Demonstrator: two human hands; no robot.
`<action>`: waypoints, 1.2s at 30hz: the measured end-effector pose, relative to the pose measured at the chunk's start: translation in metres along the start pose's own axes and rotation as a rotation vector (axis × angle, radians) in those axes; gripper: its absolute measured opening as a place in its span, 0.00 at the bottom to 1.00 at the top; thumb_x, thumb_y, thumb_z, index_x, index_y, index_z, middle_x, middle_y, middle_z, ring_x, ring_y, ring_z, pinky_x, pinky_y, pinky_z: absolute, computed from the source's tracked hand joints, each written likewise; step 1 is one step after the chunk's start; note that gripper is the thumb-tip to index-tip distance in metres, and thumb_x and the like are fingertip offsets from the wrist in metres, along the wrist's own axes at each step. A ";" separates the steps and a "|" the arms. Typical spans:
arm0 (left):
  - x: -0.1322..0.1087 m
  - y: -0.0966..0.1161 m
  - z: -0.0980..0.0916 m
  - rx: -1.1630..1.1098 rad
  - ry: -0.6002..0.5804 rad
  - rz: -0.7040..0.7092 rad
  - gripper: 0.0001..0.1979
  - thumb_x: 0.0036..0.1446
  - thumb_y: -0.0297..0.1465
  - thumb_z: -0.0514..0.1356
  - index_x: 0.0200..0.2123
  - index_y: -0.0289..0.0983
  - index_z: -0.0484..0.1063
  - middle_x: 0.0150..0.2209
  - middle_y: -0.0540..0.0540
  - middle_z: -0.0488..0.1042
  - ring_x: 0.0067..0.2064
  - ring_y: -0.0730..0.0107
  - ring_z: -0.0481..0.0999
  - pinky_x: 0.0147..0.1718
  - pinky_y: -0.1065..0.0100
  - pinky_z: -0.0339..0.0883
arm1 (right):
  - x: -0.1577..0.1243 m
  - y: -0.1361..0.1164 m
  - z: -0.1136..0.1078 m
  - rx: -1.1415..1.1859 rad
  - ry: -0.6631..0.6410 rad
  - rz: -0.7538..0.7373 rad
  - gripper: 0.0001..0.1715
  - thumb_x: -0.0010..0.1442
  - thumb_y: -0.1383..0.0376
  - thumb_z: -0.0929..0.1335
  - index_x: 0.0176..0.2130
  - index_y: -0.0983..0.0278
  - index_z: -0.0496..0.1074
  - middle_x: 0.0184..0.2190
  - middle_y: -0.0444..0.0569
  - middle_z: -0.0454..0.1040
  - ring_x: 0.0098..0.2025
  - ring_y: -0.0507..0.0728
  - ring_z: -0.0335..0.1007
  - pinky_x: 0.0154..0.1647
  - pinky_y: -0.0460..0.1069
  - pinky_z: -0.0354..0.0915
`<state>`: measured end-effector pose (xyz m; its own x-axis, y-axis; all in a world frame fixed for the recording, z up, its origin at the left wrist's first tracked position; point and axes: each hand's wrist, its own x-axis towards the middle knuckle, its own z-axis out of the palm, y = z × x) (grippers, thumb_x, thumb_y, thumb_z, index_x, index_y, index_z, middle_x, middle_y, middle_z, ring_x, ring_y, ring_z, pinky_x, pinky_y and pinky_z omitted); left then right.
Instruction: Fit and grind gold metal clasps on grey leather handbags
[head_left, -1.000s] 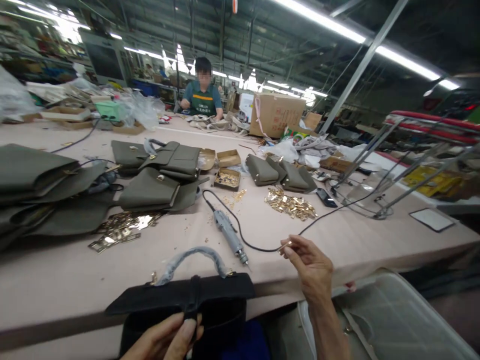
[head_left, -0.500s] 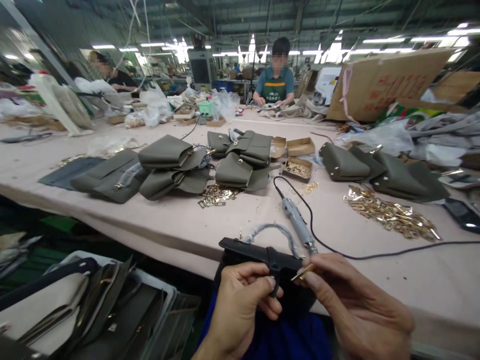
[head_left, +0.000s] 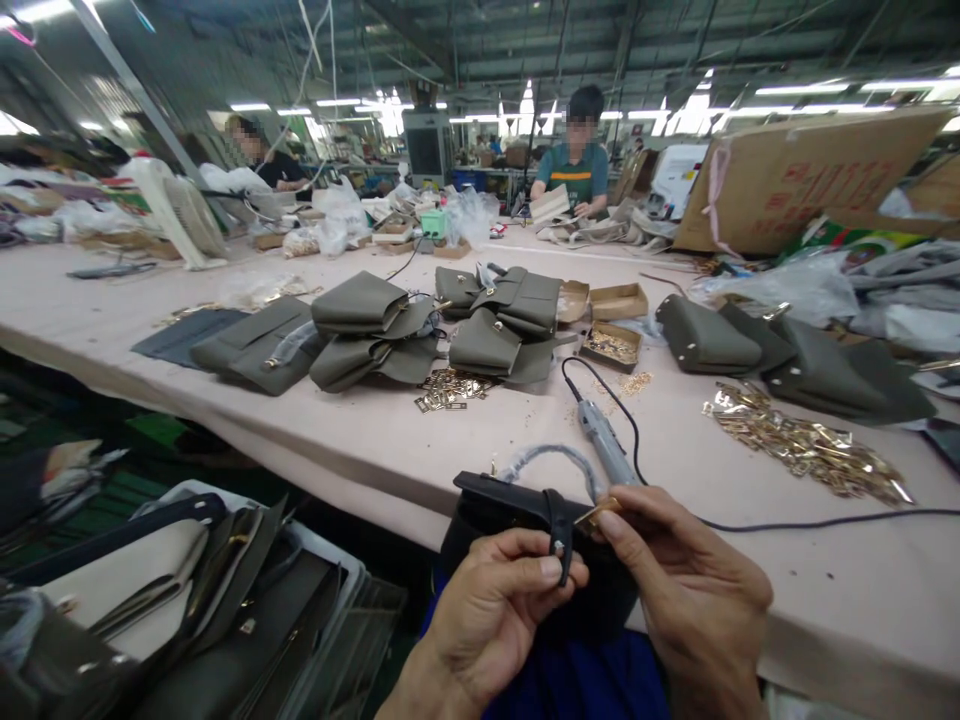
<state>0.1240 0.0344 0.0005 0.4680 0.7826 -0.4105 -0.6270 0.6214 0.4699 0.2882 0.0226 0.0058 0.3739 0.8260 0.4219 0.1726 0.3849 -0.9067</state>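
Note:
A black handbag (head_left: 491, 505) rests at the table's front edge, over blue cloth, its handle (head_left: 547, 452) wrapped in clear plastic. My left hand (head_left: 491, 605) pinches the bag's short black strap (head_left: 557, 515) near its tip, where a small metal stud shows. Just to the right, my right hand (head_left: 675, 580) is closed on a thin gold metal plate (head_left: 595, 514), held between thumb and fingers close to the strap. Behind the bag lies a grey electric screwdriver (head_left: 606, 445) with a black cord. Part of the bag is hidden by my hands.
Olive bags (head_left: 367, 330) lie across the table, with gold metal pieces (head_left: 806, 440) heaped at right and others (head_left: 450, 390) in the middle. Small cardboard boxes (head_left: 611, 345) stand behind. A bin of bags (head_left: 180, 600) is at lower left. Across the table, a person (head_left: 574, 170) works.
The right hand has moved left, bringing the gold plate nearer the strap. The strap's tip and stud now show more clearly in my left fingers. The whole view has shifted slightly.

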 end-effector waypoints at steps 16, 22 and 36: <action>0.003 -0.014 0.014 0.574 0.094 0.598 0.05 0.56 0.29 0.74 0.37 0.35 0.86 0.39 0.41 0.84 0.43 0.56 0.83 0.46 0.66 0.75 | 0.006 0.007 -0.001 0.086 0.046 0.059 0.13 0.61 0.64 0.78 0.46 0.63 0.82 0.40 0.52 0.80 0.34 0.57 0.80 0.36 0.47 0.80; 0.001 -0.018 0.003 0.926 0.289 0.669 0.08 0.67 0.31 0.63 0.36 0.36 0.82 0.28 0.46 0.77 0.28 0.65 0.78 0.29 0.70 0.72 | 0.013 0.010 0.005 0.074 0.059 0.034 0.11 0.61 0.64 0.78 0.45 0.63 0.82 0.40 0.50 0.80 0.33 0.54 0.79 0.36 0.45 0.79; 0.031 -0.031 0.009 0.720 0.250 0.559 0.22 0.60 0.38 0.69 0.54 0.32 0.76 0.44 0.36 0.80 0.30 0.65 0.81 0.24 0.73 0.72 | 0.017 0.016 0.005 0.125 0.070 0.049 0.10 0.61 0.64 0.78 0.44 0.62 0.82 0.39 0.51 0.80 0.35 0.56 0.80 0.37 0.45 0.79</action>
<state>0.1631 0.0399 -0.0200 0.0163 0.9952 -0.0960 -0.1455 0.0974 0.9846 0.2932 0.0448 -0.0013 0.4421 0.8160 0.3724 0.0392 0.3973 -0.9169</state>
